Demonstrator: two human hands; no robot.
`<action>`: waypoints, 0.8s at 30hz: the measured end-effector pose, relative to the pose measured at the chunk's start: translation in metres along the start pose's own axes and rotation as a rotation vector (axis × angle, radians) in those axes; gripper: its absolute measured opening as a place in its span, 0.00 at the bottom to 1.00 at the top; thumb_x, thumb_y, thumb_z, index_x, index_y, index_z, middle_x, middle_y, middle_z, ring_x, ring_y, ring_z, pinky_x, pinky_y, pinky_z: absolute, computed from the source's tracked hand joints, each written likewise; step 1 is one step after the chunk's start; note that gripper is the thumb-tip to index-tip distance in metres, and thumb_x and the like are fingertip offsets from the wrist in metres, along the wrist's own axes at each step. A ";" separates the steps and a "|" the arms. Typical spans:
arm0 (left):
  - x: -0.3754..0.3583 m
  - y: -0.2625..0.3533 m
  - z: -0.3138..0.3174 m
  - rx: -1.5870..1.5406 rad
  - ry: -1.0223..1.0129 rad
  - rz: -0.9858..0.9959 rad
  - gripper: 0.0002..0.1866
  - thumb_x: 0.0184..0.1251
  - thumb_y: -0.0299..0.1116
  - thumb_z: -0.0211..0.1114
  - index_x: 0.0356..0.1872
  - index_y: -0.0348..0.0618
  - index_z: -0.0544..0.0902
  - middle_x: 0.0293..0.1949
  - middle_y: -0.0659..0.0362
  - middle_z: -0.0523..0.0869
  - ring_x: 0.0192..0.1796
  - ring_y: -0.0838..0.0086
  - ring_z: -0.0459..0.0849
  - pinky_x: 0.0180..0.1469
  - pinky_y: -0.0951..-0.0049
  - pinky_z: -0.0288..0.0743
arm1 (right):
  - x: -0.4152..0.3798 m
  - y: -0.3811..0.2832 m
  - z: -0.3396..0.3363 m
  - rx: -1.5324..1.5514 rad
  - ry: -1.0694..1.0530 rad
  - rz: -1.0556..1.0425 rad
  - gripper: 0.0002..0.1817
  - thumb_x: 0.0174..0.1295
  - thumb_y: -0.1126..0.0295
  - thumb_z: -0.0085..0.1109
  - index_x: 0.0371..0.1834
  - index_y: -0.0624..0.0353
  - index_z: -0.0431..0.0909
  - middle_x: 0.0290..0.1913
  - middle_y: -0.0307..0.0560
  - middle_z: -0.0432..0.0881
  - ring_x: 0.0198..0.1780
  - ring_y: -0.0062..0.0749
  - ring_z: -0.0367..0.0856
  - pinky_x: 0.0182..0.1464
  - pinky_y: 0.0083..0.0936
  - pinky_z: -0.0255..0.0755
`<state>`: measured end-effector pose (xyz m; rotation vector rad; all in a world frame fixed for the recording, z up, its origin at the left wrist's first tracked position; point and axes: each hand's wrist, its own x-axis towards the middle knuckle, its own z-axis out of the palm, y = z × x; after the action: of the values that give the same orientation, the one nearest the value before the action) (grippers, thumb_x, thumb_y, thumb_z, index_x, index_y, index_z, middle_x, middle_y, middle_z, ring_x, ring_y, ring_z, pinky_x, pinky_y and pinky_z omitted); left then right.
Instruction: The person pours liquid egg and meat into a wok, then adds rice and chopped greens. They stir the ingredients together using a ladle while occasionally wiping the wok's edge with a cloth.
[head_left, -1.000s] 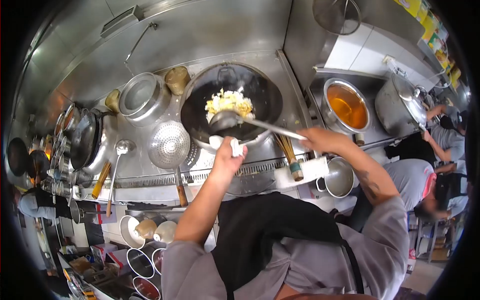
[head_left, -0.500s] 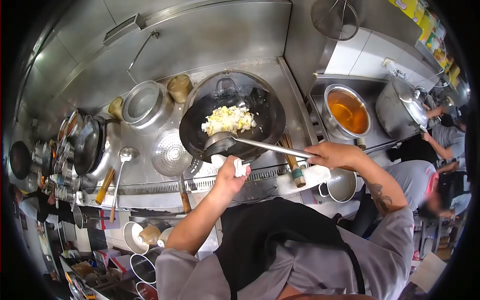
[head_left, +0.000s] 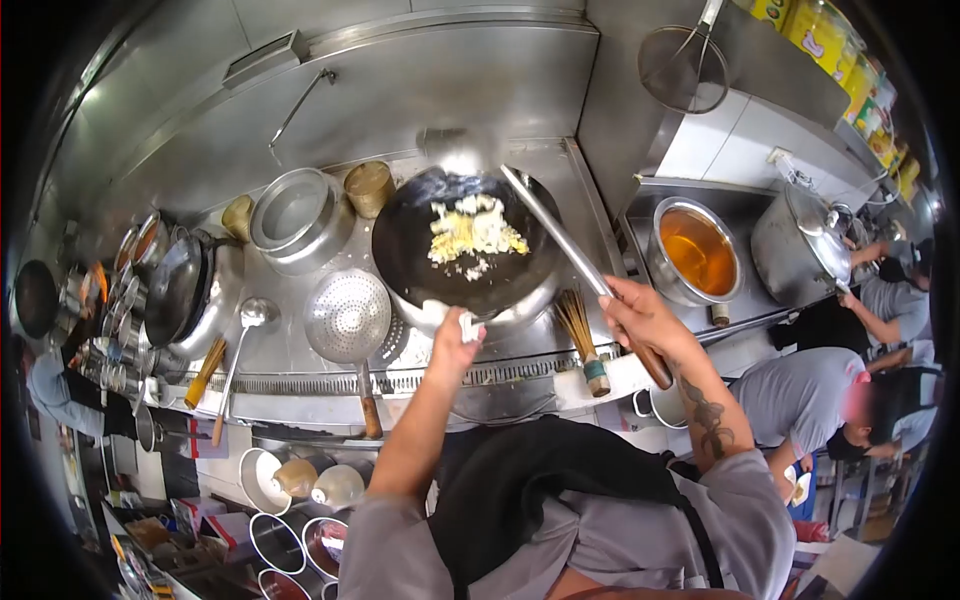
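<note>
My left hand (head_left: 455, 350) is closed on a folded white cloth (head_left: 436, 311) at the near rim of the black wok (head_left: 400, 235). In the wok lies a loose heap of white and yellow food (head_left: 480, 228), which looks like rice and egg. My right hand (head_left: 642, 322) grips the ladle (head_left: 560, 230) by its wooden-ended handle, right of the wok. The handle slants up and left over the wok's right side. The ladle's bowl cannot be made out clearly; there is a bright blur behind the wok's far rim.
A perforated skimmer (head_left: 347, 315) lies left of the wok, beside stacked metal pots (head_left: 300, 220). A bamboo brush (head_left: 580, 340) stands near my right hand. Farther right are a pot of amber liquid (head_left: 697, 252) and a lidded pot (head_left: 800, 240). Other people (head_left: 810, 400) work at the right.
The ladle has swung from lying across the near side of the wok to pointing toward its far side. The wok has tilted and the food has shifted. The left hand keeps hold of the cloth.
</note>
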<state>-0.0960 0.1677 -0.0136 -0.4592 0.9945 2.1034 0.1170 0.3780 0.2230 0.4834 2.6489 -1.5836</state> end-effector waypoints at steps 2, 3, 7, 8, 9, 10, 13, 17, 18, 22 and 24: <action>0.010 0.008 0.012 0.048 -0.071 0.022 0.07 0.67 0.40 0.55 0.38 0.51 0.75 0.31 0.62 0.79 0.34 0.72 0.78 0.31 0.68 0.74 | 0.006 -0.012 0.005 0.706 -0.105 0.117 0.19 0.70 0.64 0.52 0.61 0.57 0.69 0.25 0.36 0.70 0.17 0.17 0.66 0.19 0.14 0.64; 0.013 0.010 0.017 0.025 -0.012 -0.015 0.06 0.65 0.40 0.56 0.37 0.51 0.75 0.29 0.62 0.78 0.32 0.70 0.77 0.30 0.68 0.74 | 0.015 -0.002 0.007 0.934 -0.201 0.082 0.20 0.69 0.65 0.52 0.62 0.57 0.68 0.29 0.40 0.73 0.18 0.19 0.68 0.18 0.17 0.66; -0.027 0.019 0.035 0.026 0.122 0.024 0.14 0.67 0.49 0.56 0.43 0.52 0.73 0.32 0.62 0.78 0.34 0.67 0.78 0.33 0.62 0.74 | 0.044 0.024 0.026 1.150 -0.286 0.177 0.21 0.68 0.68 0.53 0.61 0.62 0.68 0.35 0.43 0.75 0.22 0.22 0.71 0.20 0.20 0.67; -0.030 0.016 0.032 0.049 0.127 0.054 0.17 0.68 0.52 0.56 0.46 0.52 0.72 0.34 0.62 0.79 0.37 0.66 0.79 0.33 0.61 0.74 | 0.052 0.038 0.026 1.092 -0.270 0.197 0.22 0.67 0.68 0.53 0.62 0.64 0.66 0.39 0.47 0.76 0.28 0.25 0.75 0.24 0.22 0.73; -0.031 0.008 0.009 0.119 0.029 0.109 0.21 0.68 0.54 0.56 0.50 0.50 0.72 0.40 0.60 0.80 0.41 0.67 0.80 0.36 0.59 0.75 | 0.058 0.052 0.022 1.029 -0.256 0.219 0.24 0.66 0.69 0.53 0.63 0.66 0.65 0.44 0.52 0.77 0.34 0.29 0.78 0.28 0.24 0.78; -0.042 0.000 -0.017 0.260 -0.050 0.190 0.22 0.68 0.49 0.59 0.55 0.46 0.70 0.45 0.58 0.78 0.43 0.68 0.80 0.40 0.59 0.76 | 0.056 0.055 0.012 1.024 -0.266 0.236 0.24 0.66 0.69 0.53 0.63 0.66 0.65 0.44 0.52 0.77 0.34 0.29 0.78 0.28 0.24 0.78; -0.153 -0.008 -0.047 0.578 -0.142 0.211 0.32 0.61 0.34 0.65 0.64 0.35 0.63 0.54 0.53 0.76 0.51 0.69 0.78 0.51 0.67 0.75 | 0.042 0.039 -0.039 1.033 -0.124 0.215 0.25 0.63 0.72 0.54 0.64 0.66 0.64 0.51 0.57 0.78 0.46 0.39 0.82 0.42 0.31 0.81; -0.182 -0.105 -0.167 1.283 0.045 0.124 0.26 0.49 0.35 0.72 0.51 0.37 0.76 0.43 0.44 0.84 0.47 0.54 0.84 0.50 0.60 0.76 | 0.069 0.001 -0.067 0.812 0.169 -0.329 0.25 0.63 0.71 0.56 0.63 0.65 0.65 0.49 0.55 0.78 0.45 0.36 0.81 0.44 0.29 0.79; -0.187 -0.123 -0.168 1.275 0.062 0.121 0.26 0.49 0.35 0.72 0.51 0.37 0.76 0.43 0.44 0.84 0.47 0.54 0.84 0.50 0.60 0.76 | 0.094 -0.001 -0.060 0.557 0.349 -0.432 0.23 0.63 0.70 0.57 0.61 0.64 0.67 0.46 0.52 0.79 0.45 0.33 0.80 0.43 0.26 0.77; -0.163 -0.203 -0.149 1.617 0.187 0.442 0.18 0.48 0.32 0.69 0.42 0.42 0.75 0.37 0.46 0.83 0.41 0.49 0.83 0.42 0.52 0.77 | 0.286 -0.011 -0.039 0.862 0.359 -0.563 0.12 0.60 0.67 0.65 0.27 0.60 0.72 0.26 0.40 0.76 0.24 0.25 0.74 0.31 0.27 0.71; -0.136 -0.245 -0.134 1.705 0.143 0.400 0.12 0.55 0.34 0.64 0.39 0.44 0.76 0.35 0.48 0.83 0.38 0.52 0.84 0.40 0.53 0.78 | 0.302 -0.076 -0.051 0.717 0.428 -0.695 0.14 0.60 0.67 0.65 0.22 0.57 0.69 0.18 0.38 0.70 0.18 0.25 0.70 0.25 0.26 0.69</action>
<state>0.1783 0.1009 -0.1421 0.5086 2.5563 0.8060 -0.1835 0.4654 0.2609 -0.1764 2.5835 -2.9603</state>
